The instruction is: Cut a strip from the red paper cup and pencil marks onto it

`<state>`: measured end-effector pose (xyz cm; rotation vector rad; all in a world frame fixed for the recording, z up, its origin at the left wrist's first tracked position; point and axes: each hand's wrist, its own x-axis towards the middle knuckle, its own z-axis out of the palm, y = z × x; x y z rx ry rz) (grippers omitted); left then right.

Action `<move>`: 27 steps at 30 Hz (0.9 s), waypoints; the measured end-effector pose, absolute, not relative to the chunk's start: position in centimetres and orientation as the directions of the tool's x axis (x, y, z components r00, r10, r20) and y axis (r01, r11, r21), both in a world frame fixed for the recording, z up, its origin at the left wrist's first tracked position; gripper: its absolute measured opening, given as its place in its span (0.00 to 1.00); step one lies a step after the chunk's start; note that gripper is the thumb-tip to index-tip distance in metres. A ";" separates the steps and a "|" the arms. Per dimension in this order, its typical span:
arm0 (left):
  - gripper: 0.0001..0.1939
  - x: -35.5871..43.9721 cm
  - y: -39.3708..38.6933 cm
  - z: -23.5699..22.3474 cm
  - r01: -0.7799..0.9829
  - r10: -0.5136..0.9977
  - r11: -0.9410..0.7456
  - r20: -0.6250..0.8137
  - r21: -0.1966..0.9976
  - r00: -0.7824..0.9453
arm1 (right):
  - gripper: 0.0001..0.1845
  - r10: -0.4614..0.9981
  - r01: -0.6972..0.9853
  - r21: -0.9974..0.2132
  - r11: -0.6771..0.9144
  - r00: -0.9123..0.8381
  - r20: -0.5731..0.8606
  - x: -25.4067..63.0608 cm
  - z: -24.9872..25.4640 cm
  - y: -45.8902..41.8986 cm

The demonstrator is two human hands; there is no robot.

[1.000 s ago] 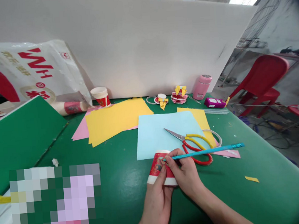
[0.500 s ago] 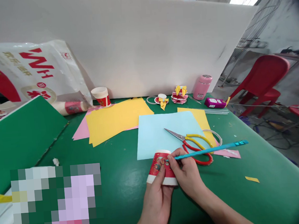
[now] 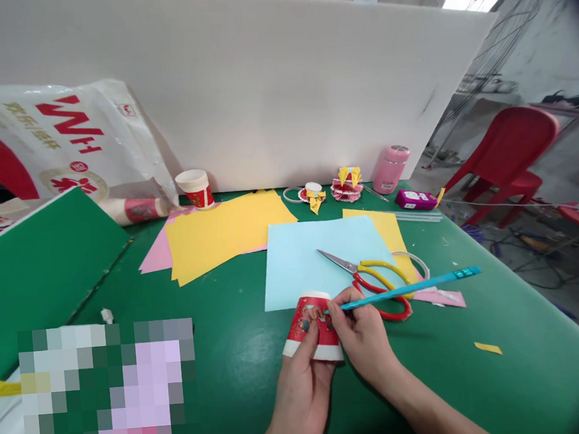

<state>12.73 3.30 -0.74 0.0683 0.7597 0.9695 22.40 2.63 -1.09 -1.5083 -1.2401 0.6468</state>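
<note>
A red and white paper cup [image 3: 312, 322] stands upside down on the green table [image 3: 242, 374], just in front of a light blue sheet [image 3: 303, 259]. My left hand [image 3: 301, 396] grips the cup from the near side, fingers wrapped on its wall. My right hand [image 3: 363, 335] pinches a teal pencil [image 3: 410, 288], whose tip rests against the cup's side. Red and yellow scissors [image 3: 372, 281] lie shut on the blue sheet just beyond my right hand.
Yellow [image 3: 225, 232] and pink [image 3: 156, 251] sheets lie further back. Another paper cup [image 3: 195, 187], small paper ornaments [image 3: 346, 184], a pink bottle [image 3: 390, 167] and a purple box [image 3: 415, 199] stand along a white board. A large bag [image 3: 58, 141] leans left; a red chair [image 3: 508, 153] stands right.
The pencil tip has slid a little to the right across the cup's side, and the pencil's far end has risen slightly. My left hand keeps its hold on the cup.
</note>
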 end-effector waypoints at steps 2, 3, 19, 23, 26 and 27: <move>0.12 12.7 3.3 -0.7 -0.713 0.763 0.589 -0.552 0.380 0.336 | 0.09 0.925 0.363 -0.929 0.069 0.325 0.196 22.4 -1.1 2.7; 0.12 12.7 3.3 -0.7 -0.714 0.764 0.587 -0.552 0.381 0.334 | 0.09 0.925 0.360 -0.931 0.069 0.327 0.195 22.4 -1.1 2.7; 0.13 12.6 2.9 -0.6 -0.713 0.786 0.574 -0.514 0.402 0.343 | 0.08 0.940 0.298 -0.952 0.066 0.301 0.160 22.0 -0.7 2.9; 0.13 12.6 2.9 -0.6 -0.710 0.780 0.579 -0.528 0.401 0.337 | 0.09 0.937 0.325 -0.943 0.071 0.302 0.174 22.0 -0.7 2.9; 0.14 12.6 2.9 -0.6 -0.704 0.777 0.583 -0.530 0.406 0.339 | 0.09 0.936 0.354 -0.932 0.072 0.299 0.186 22.0 -0.7 2.9; 0.14 12.6 2.9 -0.6 -0.704 0.779 0.582 -0.528 0.407 0.338 | 0.09 0.935 0.366 -0.928 0.072 0.298 0.191 22.0 -0.7 2.9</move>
